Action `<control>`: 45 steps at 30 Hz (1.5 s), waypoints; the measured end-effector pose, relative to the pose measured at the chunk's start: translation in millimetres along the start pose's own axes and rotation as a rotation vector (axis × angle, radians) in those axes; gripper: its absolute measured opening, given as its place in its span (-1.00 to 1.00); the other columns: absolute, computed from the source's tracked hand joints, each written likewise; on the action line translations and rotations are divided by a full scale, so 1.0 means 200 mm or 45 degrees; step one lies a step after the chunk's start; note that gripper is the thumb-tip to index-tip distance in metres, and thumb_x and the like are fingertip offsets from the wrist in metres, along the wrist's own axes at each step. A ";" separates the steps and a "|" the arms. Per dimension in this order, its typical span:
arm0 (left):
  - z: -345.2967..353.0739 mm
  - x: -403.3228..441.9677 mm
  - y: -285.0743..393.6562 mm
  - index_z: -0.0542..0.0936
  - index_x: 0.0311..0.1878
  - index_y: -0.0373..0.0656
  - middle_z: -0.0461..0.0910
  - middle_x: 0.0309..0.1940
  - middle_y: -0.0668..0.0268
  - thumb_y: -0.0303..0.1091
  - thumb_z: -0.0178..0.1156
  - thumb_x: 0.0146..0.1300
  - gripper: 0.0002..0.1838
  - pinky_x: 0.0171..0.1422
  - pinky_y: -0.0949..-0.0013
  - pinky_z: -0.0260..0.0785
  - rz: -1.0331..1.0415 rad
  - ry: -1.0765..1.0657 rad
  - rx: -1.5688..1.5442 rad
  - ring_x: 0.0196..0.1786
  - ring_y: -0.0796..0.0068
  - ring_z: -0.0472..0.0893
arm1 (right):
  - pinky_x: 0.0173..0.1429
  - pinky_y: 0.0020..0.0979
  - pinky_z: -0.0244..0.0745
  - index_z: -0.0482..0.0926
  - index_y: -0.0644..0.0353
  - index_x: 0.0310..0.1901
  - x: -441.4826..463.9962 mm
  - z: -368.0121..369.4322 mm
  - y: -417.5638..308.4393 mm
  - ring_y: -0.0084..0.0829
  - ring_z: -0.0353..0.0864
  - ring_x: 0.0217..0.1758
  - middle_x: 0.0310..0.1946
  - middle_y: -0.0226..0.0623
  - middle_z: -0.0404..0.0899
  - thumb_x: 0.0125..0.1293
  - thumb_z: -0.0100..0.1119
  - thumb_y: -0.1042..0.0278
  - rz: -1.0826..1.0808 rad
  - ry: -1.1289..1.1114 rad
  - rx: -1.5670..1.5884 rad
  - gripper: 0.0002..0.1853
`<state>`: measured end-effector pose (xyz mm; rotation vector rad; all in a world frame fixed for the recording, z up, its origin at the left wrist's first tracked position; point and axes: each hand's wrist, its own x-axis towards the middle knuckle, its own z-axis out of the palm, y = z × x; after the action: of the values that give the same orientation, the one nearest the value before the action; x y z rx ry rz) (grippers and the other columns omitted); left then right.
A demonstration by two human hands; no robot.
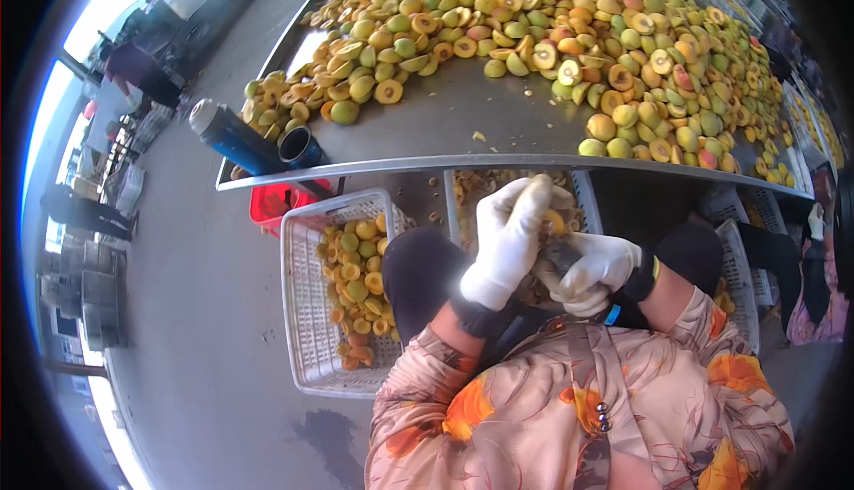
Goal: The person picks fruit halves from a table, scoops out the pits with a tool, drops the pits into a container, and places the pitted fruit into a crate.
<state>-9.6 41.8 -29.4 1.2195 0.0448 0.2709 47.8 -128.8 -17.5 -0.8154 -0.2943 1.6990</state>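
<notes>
My left hand (511, 241), in a white glove, is closed with fingertips pinched around a yellow peach half (553, 223). Just below and to the right, my right hand (594, 269), also gloved, is wrapped round a dark tool (559, 257) whose working end meets the fruit; its exact kind is partly hidden by the fingers. Both hands are held together above my lap. Beneath them stands a crate (587, 203) with small brownish pieces, perhaps pits. Peach halves (658, 63), many with the pit still in, are heaped on the metal table (445, 121) ahead.
A white crate (298, 339) of peach halves stands left of my knee, beside a red bucket (271, 205). On the table's left corner are a blue thermos (236, 138) and a dark cup (301, 147). More crates (737, 267) and another person's leg (774, 254) are at right.
</notes>
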 end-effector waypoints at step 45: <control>-1.32 1.43 -0.10 0.54 0.21 -0.32 0.71 -0.05 -0.07 -0.13 0.46 0.18 -0.37 0.17 0.09 0.51 -0.215 0.480 2.008 0.06 -0.05 0.70 | 0.08 0.04 0.57 0.58 0.27 0.02 0.20 -0.60 0.11 0.14 0.72 -0.05 -0.17 0.16 0.71 0.33 0.10 0.03 0.368 0.694 -1.581 -0.55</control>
<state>224.5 343.5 -108.5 2.6835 0.8092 0.3063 105.0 -124.4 -131.8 -2.2560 -0.9068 1.3452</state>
